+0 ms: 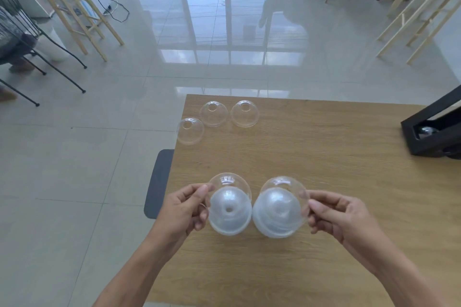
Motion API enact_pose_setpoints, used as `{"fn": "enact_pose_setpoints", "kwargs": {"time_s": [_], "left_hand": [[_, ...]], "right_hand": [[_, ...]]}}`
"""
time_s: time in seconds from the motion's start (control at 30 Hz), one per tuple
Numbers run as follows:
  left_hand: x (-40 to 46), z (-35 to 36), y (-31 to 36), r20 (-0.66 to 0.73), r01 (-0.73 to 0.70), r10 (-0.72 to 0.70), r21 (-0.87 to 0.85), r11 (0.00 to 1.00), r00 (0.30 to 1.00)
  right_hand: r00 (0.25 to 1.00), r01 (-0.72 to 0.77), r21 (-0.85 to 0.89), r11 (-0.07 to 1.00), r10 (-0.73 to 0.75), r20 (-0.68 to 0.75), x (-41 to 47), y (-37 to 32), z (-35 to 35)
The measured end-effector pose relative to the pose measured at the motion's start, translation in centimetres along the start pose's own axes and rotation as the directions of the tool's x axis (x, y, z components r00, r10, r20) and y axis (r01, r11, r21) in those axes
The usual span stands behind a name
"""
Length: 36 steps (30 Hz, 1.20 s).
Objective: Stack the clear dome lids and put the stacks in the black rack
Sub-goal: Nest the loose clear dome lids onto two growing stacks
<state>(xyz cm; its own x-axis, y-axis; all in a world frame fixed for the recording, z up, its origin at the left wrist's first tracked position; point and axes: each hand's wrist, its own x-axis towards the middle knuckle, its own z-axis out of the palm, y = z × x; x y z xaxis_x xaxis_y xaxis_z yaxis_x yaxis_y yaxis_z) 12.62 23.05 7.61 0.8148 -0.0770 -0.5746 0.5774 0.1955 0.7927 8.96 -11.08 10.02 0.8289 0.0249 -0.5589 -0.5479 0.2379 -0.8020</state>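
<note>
Above the near part of the wooden table (324, 182), my left hand (185, 207) grips a stack of clear dome lids (229, 209) by its left side. My right hand (334, 214) grips a second stack of dome lids (279, 212) by its right side. The two stacks sit side by side and almost touch. Three single dome lids stand at the table's far left: one at the left edge (190, 131), one behind it (213, 113), one further right (244, 113). The black rack (434, 132) lies at the right edge with a lid stack partly seen inside.
A dark chair seat (158, 184) juts out at the table's left side. Wooden stools (74, 12) and black chair legs (50, 62) stand on the glossy tiled floor at the far left. A wooden frame (419, 15) is at the far right.
</note>
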Motion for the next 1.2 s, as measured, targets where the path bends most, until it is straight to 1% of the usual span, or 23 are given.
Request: {"fn": "enact_pose_setpoints", "kwargs": {"time_s": [0.07,0.13,0.23,0.3,0.4,0.47,0.5,0.53,0.6,0.67,0.7,0.77,0.93,1.07,1.13,1.2], "left_hand": [[0.0,0.2,-0.8,-0.051,0.018,-0.019,-0.019,1.0,0.999],[-0.1,0.2,-1.5,-0.102,0.015,-0.017,-0.02,1.0,0.995],[-0.3,0.2,-2.4,-0.148,-0.002,0.005,0.021,1.0,0.989],[-0.6,0.3,-2.7,-0.15,-0.018,0.033,0.1,0.995,0.988],[-1.2,0.3,-3.0,-0.177,-0.085,0.138,0.278,0.957,0.975],[-1.6,0.2,-3.2,-0.2,-0.141,0.247,0.433,0.89,0.948],[-1.8,0.1,-3.3,-0.178,-0.184,0.314,0.514,0.838,0.933],[-2.0,0.2,-3.5,-0.126,-0.231,0.364,0.575,0.785,0.923],[-2.3,0.6,-3.8,0.031,-0.3,0.375,0.663,0.686,0.927],[-2.3,1.2,-4.3,0.161,-0.345,0.35,0.749,0.565,0.923],[-2.2,1.5,-4.6,0.199,-0.366,0.352,0.777,0.512,0.915],[-2.0,2.0,-4.8,0.218,-0.389,0.384,0.802,0.454,0.897],[-1.5,2.1,-4.9,0.187,-0.393,0.436,0.802,0.45,0.88],[-1.2,1.6,-5.0,0.19,-0.396,0.43,0.793,0.462,0.882],[-1.1,1.2,-4.9,0.175,-0.381,0.419,0.79,0.481,0.891],[-0.7,0.8,-4.3,0.131,-0.354,0.417,0.777,0.521,0.899]], "right_hand": [[0.999,0.0,-0.111,0.994,-0.005,-0.048,0.1,0.8,0.4],[0.994,0.01,-0.268,0.963,-0.039,-0.106,0.3,1.7,0.7],[0.976,0.048,-0.523,0.851,-0.151,-0.156,0.3,2.6,0.9],[0.97,0.057,-0.598,0.799,-0.186,-0.156,0.1,2.8,1.1],[0.938,0.086,-0.668,0.739,-0.285,-0.194,-0.3,3.3,1.5],[0.894,0.144,-0.691,0.709,-0.392,-0.217,-0.7,3.5,1.9],[0.884,0.184,-0.694,0.696,-0.427,-0.193,-0.9,3.6,2.0],[0.888,0.217,-0.713,0.667,-0.438,-0.139,-1.2,3.8,2.2],[0.922,0.248,-0.774,0.582,-0.388,0.003,-1.4,4.4,2.6],[0.943,0.256,-0.804,0.536,-0.32,0.086,-1.3,5.0,3.0],[0.945,0.264,-0.802,0.536,-0.312,0.101,-1.0,5.3,3.2],[0.94,0.272,-0.793,0.545,-0.327,0.098,-0.6,5.7,3.5],[0.925,0.3,-0.789,0.537,-0.367,0.102,-0.4,6.2,3.1],[0.924,0.31,-0.78,0.543,-0.366,0.112,-0.4,6.3,3.1],[0.934,0.283,-0.773,0.568,-0.345,0.089,-0.4,5.8,3.0],[0.933,0.271,-0.763,0.587,-0.354,0.059,0.2,4.7,2.8]]}}
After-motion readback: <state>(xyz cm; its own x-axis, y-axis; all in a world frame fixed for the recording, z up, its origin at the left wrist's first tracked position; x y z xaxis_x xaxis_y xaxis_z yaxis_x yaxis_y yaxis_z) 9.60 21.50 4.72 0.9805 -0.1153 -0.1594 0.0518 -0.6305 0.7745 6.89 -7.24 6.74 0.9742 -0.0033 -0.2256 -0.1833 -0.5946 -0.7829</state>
